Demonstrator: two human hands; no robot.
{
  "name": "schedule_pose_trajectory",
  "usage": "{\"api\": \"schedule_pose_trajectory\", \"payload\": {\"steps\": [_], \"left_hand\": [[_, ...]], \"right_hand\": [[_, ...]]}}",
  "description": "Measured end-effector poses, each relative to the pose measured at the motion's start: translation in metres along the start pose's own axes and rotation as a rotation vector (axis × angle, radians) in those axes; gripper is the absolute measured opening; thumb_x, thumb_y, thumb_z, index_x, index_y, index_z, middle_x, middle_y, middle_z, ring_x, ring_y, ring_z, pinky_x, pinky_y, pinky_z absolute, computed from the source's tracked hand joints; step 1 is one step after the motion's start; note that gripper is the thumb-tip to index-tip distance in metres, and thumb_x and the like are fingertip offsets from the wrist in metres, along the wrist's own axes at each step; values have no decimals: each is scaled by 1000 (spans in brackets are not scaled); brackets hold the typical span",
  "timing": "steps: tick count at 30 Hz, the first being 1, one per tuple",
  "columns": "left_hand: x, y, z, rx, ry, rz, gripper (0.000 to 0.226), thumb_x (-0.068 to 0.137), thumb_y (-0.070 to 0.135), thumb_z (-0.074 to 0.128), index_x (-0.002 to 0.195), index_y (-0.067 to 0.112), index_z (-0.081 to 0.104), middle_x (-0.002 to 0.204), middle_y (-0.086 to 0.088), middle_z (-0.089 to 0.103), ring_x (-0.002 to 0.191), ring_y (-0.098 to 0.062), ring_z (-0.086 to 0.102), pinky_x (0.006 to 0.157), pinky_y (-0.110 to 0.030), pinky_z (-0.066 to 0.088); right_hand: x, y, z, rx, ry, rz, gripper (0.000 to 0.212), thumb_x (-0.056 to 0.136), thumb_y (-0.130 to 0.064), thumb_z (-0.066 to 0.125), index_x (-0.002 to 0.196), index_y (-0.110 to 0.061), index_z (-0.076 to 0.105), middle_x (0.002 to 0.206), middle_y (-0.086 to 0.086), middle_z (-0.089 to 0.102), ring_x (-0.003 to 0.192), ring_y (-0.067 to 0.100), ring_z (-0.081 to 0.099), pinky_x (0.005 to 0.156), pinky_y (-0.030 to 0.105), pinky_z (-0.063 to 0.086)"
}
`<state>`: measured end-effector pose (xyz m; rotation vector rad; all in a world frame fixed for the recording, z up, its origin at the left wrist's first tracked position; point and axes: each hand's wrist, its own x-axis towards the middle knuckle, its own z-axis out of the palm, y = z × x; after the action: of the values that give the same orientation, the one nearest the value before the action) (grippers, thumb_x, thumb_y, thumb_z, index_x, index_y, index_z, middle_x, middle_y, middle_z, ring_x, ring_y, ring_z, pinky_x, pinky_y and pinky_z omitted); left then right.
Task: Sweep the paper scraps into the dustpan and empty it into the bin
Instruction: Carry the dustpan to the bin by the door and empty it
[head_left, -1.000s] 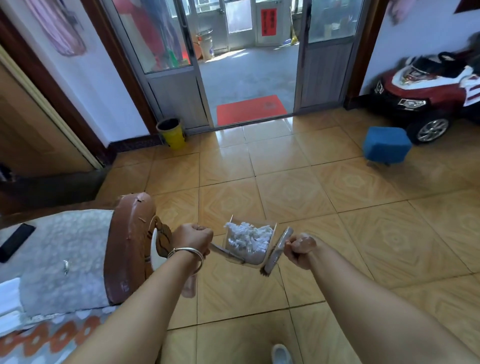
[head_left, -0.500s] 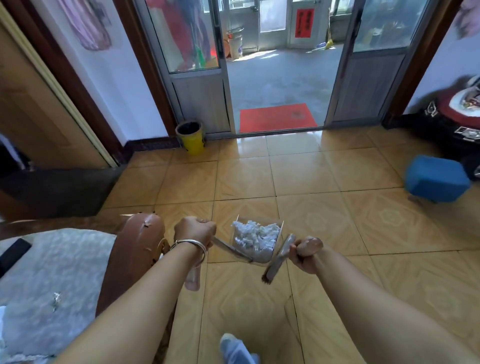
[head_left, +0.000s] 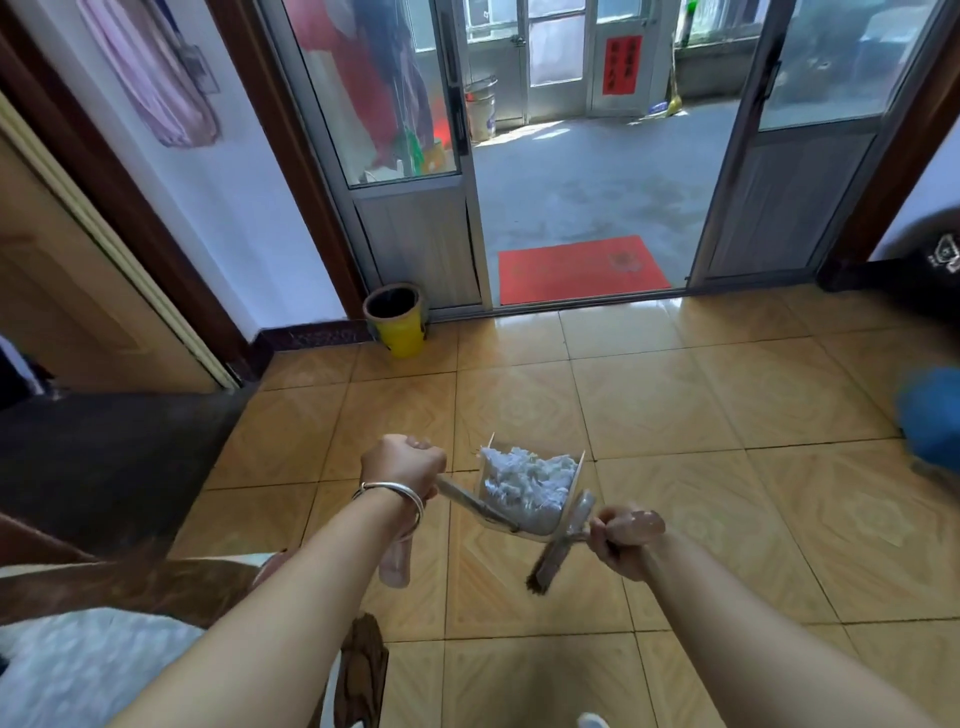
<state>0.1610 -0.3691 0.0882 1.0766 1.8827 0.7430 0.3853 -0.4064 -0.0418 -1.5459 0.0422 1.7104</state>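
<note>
White paper scraps (head_left: 524, 486) heaped within dustpan (head_left: 530, 519) walls; bin (head_left: 397, 325) well apart.

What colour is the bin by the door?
Yellow, with a dark liner; the bin shows clearly in the head view.

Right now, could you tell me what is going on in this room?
A person is carrying a loaded dustpan across the tiled floor. The left hand grips its handle, and white paper scraps are heaped inside it. The right hand holds a small brush, bristles hanging down. A yellow bin stands ahead by the open doorway, and the scraps have not been tipped in yet.
</note>
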Motion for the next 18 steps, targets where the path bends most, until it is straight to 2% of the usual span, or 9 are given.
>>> {"api": "schedule_pose_trajectory", "payload": {"steps": [3,6,8,10,13,15,16,18], "left_hand": [[50,31,-1,-20,-2,1,11,78,6,63,73,14,57,68,-3,52,47,-13,47,30,-13,32],[91,55,0,-32,35,-10,18,78,3,63,66,13,55,66,-5,50,46,-13,45,27,-9,28],[123,75,0,-14,46,-13,13,79,2,62,70,10,58,69,-7,51,46,-13,45,27,-9,28],[153,95,-4,-21,75,-19,6,82,5,60,76,7,61,74,-10,55,44,-14,46,26,-8,29],[196,115,-14,-27,113,-26,10,86,10,58,77,7,62,78,-11,59,41,-14,48,27,-9,30],[219,127,-23,-53,120,-54,7,85,9,58,84,5,64,78,-11,59,41,-14,48,27,-9,30],[233,132,-28,-66,133,-68,6,85,7,58,83,5,63,77,-11,58,41,-14,48,27,-9,30],[265,144,-39,-99,156,-72,10,83,4,59,73,8,59,74,-12,56,39,-15,46,27,-9,29]], "right_hand": [[22,-38,39,1,-24,17,31,105,-18,24,97,-1,49,70,7,44,21,8,47,26,12,39],[47,-72,72,4,-78,-43,33,100,5,25,75,-1,45,70,7,40,24,7,50,26,11,39],[71,-97,96,-9,-55,-11,33,101,-2,26,74,0,45,69,8,41,32,11,52,25,12,39],[96,-122,118,-23,-62,11,37,104,-15,25,79,0,48,67,8,44,27,11,50,26,13,40],[127,-155,157,-93,-77,-19,31,102,-3,28,76,0,45,66,6,40,22,6,46,27,12,38],[139,-169,184,-169,-82,-20,17,99,0,33,100,2,49,69,8,43,22,6,47,28,11,38],[145,-176,199,-178,-70,-9,21,99,-1,34,114,-1,49,70,9,45,22,7,48,28,12,39],[168,-191,228,-186,-56,6,27,98,-2,35,124,-3,44,71,10,45,22,7,48,29,13,41]]}}
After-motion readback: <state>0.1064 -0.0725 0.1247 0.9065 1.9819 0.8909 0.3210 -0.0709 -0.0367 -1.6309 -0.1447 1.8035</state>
